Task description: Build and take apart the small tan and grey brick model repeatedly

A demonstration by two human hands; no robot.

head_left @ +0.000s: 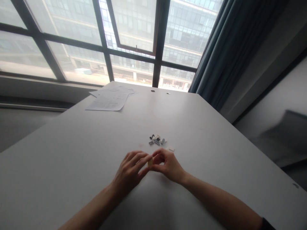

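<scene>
Both my hands meet over the white table (79,143), fingers closed round a small yellowish block (150,162). My left hand (131,166) pinches it from the left between thumb and fingers. From the other side my right hand (169,165) grips it the same way. The fingers cover much of the block, so its full shape is hidden. Just beyond the hands lies a small pile of grey, black and white building-brick pieces (157,141). A flat white piece (170,149) rests close to my right knuckles.
Printed paper sheets (107,99) lie at the table's far left. Two small round fittings, one a dark disc (153,91), sit near the far edge. Beyond stand large windows (134,25), with a dark curtain (223,57) on the right. A blurred grey chair-like shape (287,134) is at far right.
</scene>
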